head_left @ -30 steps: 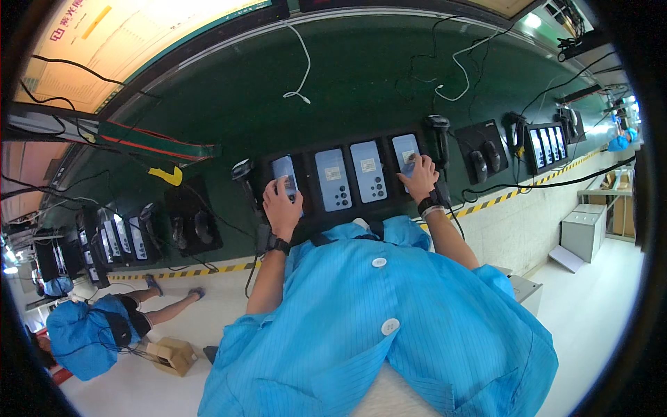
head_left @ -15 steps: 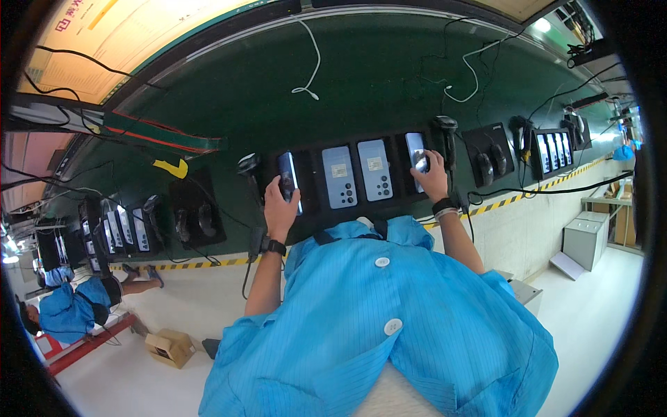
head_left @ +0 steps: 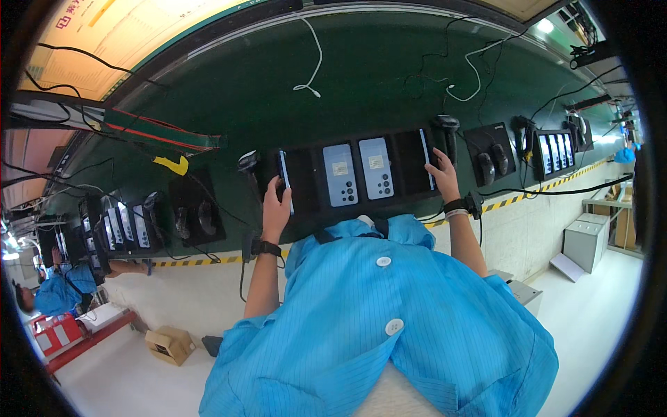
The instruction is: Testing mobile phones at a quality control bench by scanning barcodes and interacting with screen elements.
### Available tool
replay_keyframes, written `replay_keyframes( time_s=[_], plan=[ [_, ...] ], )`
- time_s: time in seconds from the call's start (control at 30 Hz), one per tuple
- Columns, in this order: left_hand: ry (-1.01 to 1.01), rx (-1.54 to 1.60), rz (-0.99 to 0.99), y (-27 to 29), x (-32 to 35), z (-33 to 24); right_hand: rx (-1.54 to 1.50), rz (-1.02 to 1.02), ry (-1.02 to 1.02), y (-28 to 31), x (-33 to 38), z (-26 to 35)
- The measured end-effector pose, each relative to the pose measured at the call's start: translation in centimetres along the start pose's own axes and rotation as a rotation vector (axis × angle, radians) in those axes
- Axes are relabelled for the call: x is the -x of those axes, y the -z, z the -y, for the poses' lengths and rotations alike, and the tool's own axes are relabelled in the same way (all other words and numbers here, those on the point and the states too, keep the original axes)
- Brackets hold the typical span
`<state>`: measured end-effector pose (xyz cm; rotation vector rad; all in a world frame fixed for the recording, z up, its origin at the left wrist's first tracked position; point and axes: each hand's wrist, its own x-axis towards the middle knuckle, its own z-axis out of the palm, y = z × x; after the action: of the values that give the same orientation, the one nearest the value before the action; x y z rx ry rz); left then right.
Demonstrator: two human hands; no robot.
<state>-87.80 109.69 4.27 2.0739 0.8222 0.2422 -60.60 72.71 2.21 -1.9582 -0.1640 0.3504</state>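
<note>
My left hand [head_left: 276, 207] grips a smartphone [head_left: 285, 181] at the left end of a black tray [head_left: 306, 181]. That phone is turned on edge, so only its thin side shows. At the tray's other end, my right hand [head_left: 445, 174] holds a second smartphone [head_left: 427, 160], likewise tipped on edge. Between them, two light blue phones, a left one [head_left: 340, 189] and a right one [head_left: 376, 182], lie back up with a small label and camera lenses showing. Both wrists wear dark bands.
Handheld scanners stand beside the tray, one left [head_left: 249, 163] and one right [head_left: 447, 125]. White cables [head_left: 316, 62] lie on the green bench [head_left: 375, 69]. More phone trays [head_left: 554, 153] sit along it. Another person in blue [head_left: 64, 290] is at far left; a cardboard box [head_left: 170, 345] rests on the floor.
Both held phones have turned from showing a broad face to standing on edge. My right hand has shifted slightly right and down. The other person at far left has moved.
</note>
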Motion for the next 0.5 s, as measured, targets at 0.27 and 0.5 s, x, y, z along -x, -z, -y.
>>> replay_keyframes(
  time_s=[0.27,0.5],
  plan=[
    [-0.003,-0.034,-0.014,-0.3,0.1,-0.4,-0.065,0.024,-0.005,0.0,-0.2,-1.0],
    [-0.065,-0.130,-0.052,-1.0,0.1,-1.6,0.258,-0.069,0.071,-0.1,1.0,0.4]
  ],
)
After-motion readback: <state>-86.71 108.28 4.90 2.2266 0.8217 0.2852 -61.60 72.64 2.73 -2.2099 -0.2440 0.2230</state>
